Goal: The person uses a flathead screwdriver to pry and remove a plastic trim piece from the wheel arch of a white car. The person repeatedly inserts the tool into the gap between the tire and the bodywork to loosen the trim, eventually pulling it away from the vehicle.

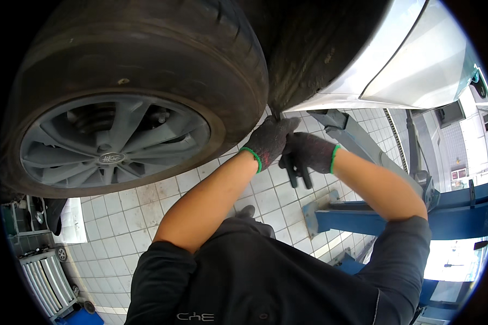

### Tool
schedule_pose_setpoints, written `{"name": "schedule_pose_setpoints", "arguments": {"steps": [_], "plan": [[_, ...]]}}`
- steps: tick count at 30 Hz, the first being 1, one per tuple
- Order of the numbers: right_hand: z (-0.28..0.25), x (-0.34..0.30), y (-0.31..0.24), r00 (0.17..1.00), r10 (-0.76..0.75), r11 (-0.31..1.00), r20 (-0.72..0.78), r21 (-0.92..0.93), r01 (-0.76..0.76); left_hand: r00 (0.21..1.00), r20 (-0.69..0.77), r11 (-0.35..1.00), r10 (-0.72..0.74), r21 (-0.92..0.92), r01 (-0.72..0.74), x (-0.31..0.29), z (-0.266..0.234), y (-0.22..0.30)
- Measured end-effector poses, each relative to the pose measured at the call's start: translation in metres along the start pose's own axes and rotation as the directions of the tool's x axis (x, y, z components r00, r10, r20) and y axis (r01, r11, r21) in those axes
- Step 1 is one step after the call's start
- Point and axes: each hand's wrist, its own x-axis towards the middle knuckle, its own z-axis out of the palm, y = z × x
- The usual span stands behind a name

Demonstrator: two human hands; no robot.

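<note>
Both my hands wear dark knit gloves with green cuffs and meet just right of the tyre (238,97), below the wheel-arch liner (303,65). My left hand (270,140) reaches up to the liner's lower edge, its fingers closed there; what they pinch is hidden. Close against it, my right hand (312,151) is wrapped round a black tool with two handles (301,174), which looks like pliers. The handles point down toward me, and the tool's other end is out of sight. The grey alloy wheel (114,141) hangs raised beside my left forearm.
A white car body panel (385,59) overhangs at the upper right. Under it runs a grey lift arm (358,141), with a blue lift post (455,214) beside my right elbow. A wheeled rack (49,281) stands at lower left on the tiled floor (111,233).
</note>
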Motion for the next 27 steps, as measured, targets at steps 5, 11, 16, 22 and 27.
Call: {"name": "schedule_pose_setpoints", "arguments": {"steps": [5,11,16,22,27], "plan": [[-0.007,0.114,0.087,0.798,-0.603,0.395,0.030,-0.857,0.330,0.759,-0.055,0.223,0.648,0.968,-0.119,0.091,0.008,-0.142],[-0.014,0.157,0.115,0.570,-0.819,0.246,-0.067,-0.938,0.243,0.760,-0.222,0.381,0.611,0.924,-0.036,0.070,0.026,-0.105],[0.003,0.048,0.057,0.905,-0.409,0.820,-0.115,-0.482,0.309,0.965,-0.017,0.812,0.261,0.545,-0.210,0.034,0.001,-0.056],[-0.011,0.000,0.013,0.989,-0.136,0.954,0.049,-0.263,0.145,1.000,-0.002,0.992,-0.015,-0.128,0.015,-0.048,-0.003,0.044],[-0.003,0.010,0.064,0.999,0.024,0.824,-0.035,-0.565,-0.039,0.526,-0.469,0.700,0.710,0.552,-0.453,-0.009,0.023,-0.071]]}}
